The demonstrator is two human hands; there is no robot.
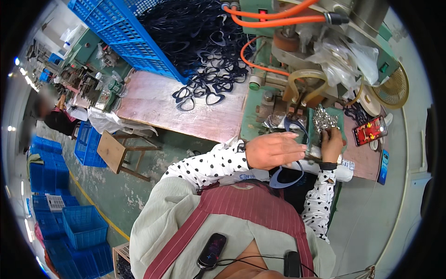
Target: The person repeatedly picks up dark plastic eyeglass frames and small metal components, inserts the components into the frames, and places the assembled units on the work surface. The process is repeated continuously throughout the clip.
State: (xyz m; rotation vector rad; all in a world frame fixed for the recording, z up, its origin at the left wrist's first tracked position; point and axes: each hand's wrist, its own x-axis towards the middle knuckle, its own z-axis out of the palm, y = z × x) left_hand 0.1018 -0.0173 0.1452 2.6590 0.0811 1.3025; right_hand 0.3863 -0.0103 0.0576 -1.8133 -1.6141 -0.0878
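Observation:
My left hand is in front of the green press, its fingers long and pressed together. A dark blue strap with a teardrop-shaped loop passes behind its fingertips; one end reaches up under the press head, and the loop hangs below the hand. The thumb side of the grip is hidden. Right of it, my right hand is closed at the near edge of a green tray, fingertips together beside a heap of small shiny metal pieces. Anything between those fingertips is too small to make out.
A blue crate lies tipped on the table, with many dark looped straps spilling out. Orange hoses cross above the press. Two phones and a fan are at right. A wooden stool stands left.

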